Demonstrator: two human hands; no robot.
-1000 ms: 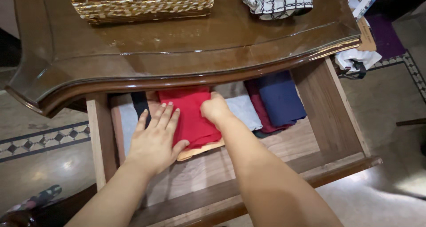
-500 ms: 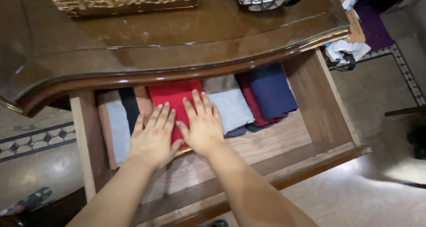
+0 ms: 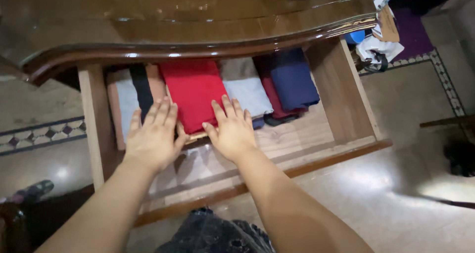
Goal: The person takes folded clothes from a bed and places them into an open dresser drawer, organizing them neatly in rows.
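A folded red cloth lies in an open wooden drawer, on top of a tan folded piece. My left hand lies flat, fingers apart, on the stack to the left of the red cloth, at its near left corner. My right hand rests flat at the red cloth's near right corner, fingers spread over its edge and the light grey folded cloth beside it. Neither hand grips anything.
A pale grey, black and peach stack fills the drawer's left. Maroon and navy folded cloths sit at the right. The glossy dark tabletop overhangs the drawer's back. White bags and papers lie on the tiled floor at right.
Both hands have slid toward me to the near edge of the red cloth and spread apart. The view has tilted down, so the basket and checked cloth on the tabletop are out of view.
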